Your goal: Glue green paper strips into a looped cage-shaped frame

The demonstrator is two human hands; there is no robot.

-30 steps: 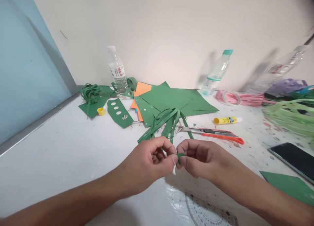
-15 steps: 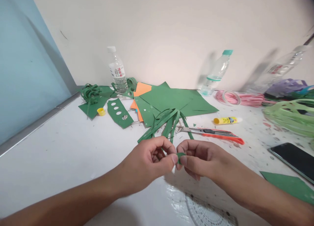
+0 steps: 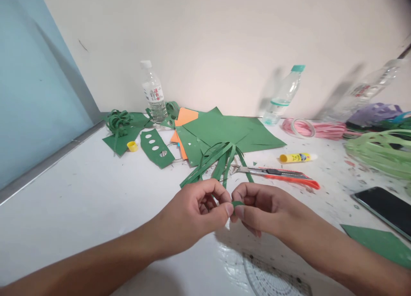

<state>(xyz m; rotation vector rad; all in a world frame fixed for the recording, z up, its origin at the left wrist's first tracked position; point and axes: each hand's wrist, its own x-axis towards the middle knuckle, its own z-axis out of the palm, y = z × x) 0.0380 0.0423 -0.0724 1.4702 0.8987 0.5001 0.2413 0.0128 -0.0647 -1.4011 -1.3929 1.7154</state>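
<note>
A small green paper piece [image 3: 238,204] is pinched between both hands above the white table. My left hand [image 3: 201,216] grips its left end between thumb and forefinger. From the other side, my right hand [image 3: 265,206] closes thumb and fingertips on it. Most of the piece is hidden by the fingers. Just behind the hands lie long green paper strips [image 3: 220,161]. A utility knife [image 3: 285,175] with an orange handle lies behind my right hand. In front, a clear protractor [image 3: 272,276] rests on the table.
Green sheets [image 3: 224,129] lie near the wall, with a yellow cap [image 3: 132,146] and a bottle [image 3: 156,94] to their left. Toward the right are a glue stick [image 3: 297,158], a tilted bottle [image 3: 285,94], tape [image 3: 302,128], pink strips [image 3: 329,130] and a phone [image 3: 385,208].
Less of the small green piece shows between the fingertips, and my right thumb has shifted slightly left and down. The things on the table have not moved.
</note>
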